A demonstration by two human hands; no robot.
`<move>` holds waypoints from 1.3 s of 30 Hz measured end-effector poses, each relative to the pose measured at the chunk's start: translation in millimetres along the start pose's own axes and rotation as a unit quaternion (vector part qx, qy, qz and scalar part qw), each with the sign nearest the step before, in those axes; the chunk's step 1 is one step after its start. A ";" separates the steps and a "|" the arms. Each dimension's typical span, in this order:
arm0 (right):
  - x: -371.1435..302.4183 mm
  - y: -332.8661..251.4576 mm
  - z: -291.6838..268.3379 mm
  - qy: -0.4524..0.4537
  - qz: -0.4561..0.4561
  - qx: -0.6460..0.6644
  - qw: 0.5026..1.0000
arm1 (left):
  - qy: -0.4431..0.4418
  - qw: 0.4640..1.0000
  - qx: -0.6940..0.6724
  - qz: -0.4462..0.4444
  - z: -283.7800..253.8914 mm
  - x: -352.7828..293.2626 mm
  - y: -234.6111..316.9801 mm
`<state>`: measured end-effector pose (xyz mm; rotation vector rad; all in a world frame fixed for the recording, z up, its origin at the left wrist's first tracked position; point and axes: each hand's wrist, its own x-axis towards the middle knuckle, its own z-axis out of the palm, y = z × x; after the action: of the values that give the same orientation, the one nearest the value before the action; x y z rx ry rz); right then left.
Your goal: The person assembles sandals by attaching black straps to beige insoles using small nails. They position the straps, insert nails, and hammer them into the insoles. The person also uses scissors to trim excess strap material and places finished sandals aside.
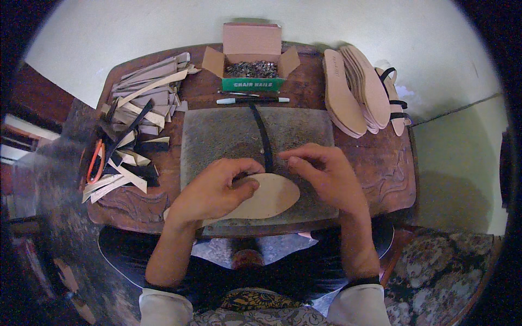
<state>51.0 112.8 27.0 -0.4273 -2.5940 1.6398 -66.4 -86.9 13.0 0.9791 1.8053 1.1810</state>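
Observation:
A pale beige shoe sole piece (274, 195) lies flat on a grey stone-like slab (212, 130) near the table's front edge. My left hand (220, 187) is closed on it, thumb on top and fingers curled at its far edge. A narrow black strap (262, 130) runs from that edge toward the back of the slab. One small shiny spot shows on the strap. Just right of the strap, my right hand (321, 168) has thumb and index finger close together in a pinch; anything between them is too small to make out.
An open cardboard box (251, 84) of small nails stands at the back, a black-and-white marker (253, 100) before it. Strip offcuts (147, 87) and orange-handled scissors or pliers (96, 162) lie left. Stacked soles (345, 98) and a strapped sandal (397, 106) are at back right.

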 end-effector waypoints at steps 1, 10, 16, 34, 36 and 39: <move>-2.8 -2.8 -3.3 -0.002 -0.003 0.009 1.000 | 0.002 1.000 -0.002 -0.004 0.4 -0.5 -1.0; -4.5 2.9 9.7 -0.022 0.013 0.096 0.995 | -0.002 0.999 -0.026 -0.018 -0.5 1.2 0.8; -4.3 1.1 14.9 -0.035 0.044 0.127 0.990 | -0.010 0.998 -0.064 -0.017 -0.2 0.1 -6.1; -9.4 -9.3 6.7 0.013 0.030 0.086 0.996 | 0.016 0.994 -0.108 -0.001 0.9 -0.1 -14.7; -12.9 -12.4 6.8 0.012 0.020 0.062 0.998 | 0.018 0.990 -0.138 -0.018 2.0 -1.6 -11.4; -17.1 -12.8 10.6 0.014 -0.021 0.020 0.999 | 0.017 0.993 -0.120 -0.004 3.3 -0.3 -14.4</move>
<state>62.9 94.0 35.7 -0.3881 -2.5273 1.6584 -66.1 -90.0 -1.4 0.8168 1.6438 1.3812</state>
